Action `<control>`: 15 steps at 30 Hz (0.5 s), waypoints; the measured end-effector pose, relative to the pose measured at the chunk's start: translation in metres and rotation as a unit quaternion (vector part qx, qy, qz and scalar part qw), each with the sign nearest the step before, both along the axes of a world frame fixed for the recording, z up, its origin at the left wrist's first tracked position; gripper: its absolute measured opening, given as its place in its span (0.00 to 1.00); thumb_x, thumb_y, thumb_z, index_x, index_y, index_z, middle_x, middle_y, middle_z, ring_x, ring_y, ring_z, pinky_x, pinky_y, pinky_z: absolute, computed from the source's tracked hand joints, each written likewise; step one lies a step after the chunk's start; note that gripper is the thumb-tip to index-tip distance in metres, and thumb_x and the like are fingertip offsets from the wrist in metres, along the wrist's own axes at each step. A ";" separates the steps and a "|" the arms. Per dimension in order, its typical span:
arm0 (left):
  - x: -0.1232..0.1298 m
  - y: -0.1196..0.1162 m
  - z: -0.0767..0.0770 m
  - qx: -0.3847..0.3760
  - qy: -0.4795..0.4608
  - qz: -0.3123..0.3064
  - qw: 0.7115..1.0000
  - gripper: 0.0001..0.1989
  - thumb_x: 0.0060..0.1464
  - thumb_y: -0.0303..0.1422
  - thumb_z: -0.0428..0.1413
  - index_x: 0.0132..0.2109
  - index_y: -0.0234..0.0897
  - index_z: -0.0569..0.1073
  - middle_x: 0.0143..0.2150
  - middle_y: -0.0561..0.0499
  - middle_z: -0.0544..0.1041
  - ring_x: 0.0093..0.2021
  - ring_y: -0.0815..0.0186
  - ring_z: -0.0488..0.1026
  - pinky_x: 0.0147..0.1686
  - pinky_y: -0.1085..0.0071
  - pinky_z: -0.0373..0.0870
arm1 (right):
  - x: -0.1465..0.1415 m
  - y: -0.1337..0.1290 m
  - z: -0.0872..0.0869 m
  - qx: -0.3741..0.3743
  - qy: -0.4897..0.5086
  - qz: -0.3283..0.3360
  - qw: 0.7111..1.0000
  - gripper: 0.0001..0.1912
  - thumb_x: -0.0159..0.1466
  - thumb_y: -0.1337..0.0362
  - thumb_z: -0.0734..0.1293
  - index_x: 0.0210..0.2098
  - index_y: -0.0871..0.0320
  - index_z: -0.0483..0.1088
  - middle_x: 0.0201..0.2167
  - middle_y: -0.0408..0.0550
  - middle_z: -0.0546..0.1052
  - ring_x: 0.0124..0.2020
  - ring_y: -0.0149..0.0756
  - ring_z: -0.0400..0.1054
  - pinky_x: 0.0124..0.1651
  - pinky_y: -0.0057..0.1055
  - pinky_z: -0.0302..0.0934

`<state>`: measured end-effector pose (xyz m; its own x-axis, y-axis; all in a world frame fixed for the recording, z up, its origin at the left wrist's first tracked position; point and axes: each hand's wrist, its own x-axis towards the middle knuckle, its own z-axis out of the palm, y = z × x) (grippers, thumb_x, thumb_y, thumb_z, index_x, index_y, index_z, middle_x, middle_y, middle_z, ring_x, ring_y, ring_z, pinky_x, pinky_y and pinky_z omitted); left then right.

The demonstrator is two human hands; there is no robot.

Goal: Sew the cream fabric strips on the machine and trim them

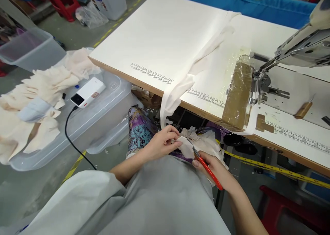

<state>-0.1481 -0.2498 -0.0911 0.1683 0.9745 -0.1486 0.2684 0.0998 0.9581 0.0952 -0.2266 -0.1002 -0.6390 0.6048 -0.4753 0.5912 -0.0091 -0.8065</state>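
Note:
My left hand (166, 142) pinches a piece of cream fabric (186, 148) over my lap. In my right hand (210, 164) is a pair of thread snips (210, 171) with red handles, its blades at the fabric's edge. More cream pieces (206, 142) lie bunched behind the snips. A long cream fabric strip (192, 77) runs across the white table (154, 32) and hangs over its front edge close to my left hand. Whether the blades are closed on the cloth I cannot make out.
At the right stands a sewing machine (260, 80), with a wooden-handled awl (304, 109) beside it. A yellow tape measure (273, 169) stretches below the table edge. On the left, a lidded plastic bin (103, 125) bears cream cloth pieces (38, 87) and a white power bank (89, 92) with a black cable.

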 end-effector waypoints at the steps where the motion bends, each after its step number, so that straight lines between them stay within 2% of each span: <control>1: 0.000 0.000 0.000 -0.038 -0.036 -0.014 0.999 0.17 0.57 0.45 0.55 0.31 0.34 0.70 0.36 0.49 0.73 0.22 0.76 0.64 0.22 0.76 0.60 | 0.000 0.002 0.001 -0.005 0.006 0.007 1.000 0.22 0.64 0.44 0.61 0.27 0.54 0.55 0.25 0.38 0.55 0.28 0.31 0.50 0.28 0.27 0.47; 4: -0.001 0.000 -0.001 -0.178 -0.166 -0.048 0.969 0.21 0.55 0.51 0.55 0.35 0.35 0.69 0.21 0.55 0.70 0.17 0.72 0.67 0.18 0.77 0.59 | -0.001 0.008 0.003 -0.026 0.030 0.022 0.999 0.21 0.66 0.45 0.59 0.28 0.55 0.56 0.25 0.38 0.54 0.28 0.31 0.48 0.28 0.28 0.47; 6: -0.001 0.001 -0.001 -0.228 -0.217 -0.047 0.948 0.23 0.52 0.53 0.57 0.37 0.35 0.69 0.19 0.55 0.71 0.18 0.70 0.71 0.17 0.77 0.61 | -0.001 0.012 0.004 -0.037 0.035 0.032 0.998 0.21 0.66 0.45 0.59 0.28 0.55 0.56 0.25 0.38 0.54 0.27 0.30 0.48 0.27 0.28 0.46; 15: -0.001 0.002 -0.003 -0.253 -0.245 0.001 0.936 0.24 0.49 0.53 0.60 0.33 0.33 0.69 0.18 0.53 0.74 0.18 0.68 0.74 0.17 0.79 0.64 | -0.007 0.020 0.004 -0.056 0.021 0.070 0.996 0.22 0.64 0.44 0.61 0.26 0.55 0.56 0.24 0.37 0.54 0.26 0.29 0.47 0.26 0.28 0.44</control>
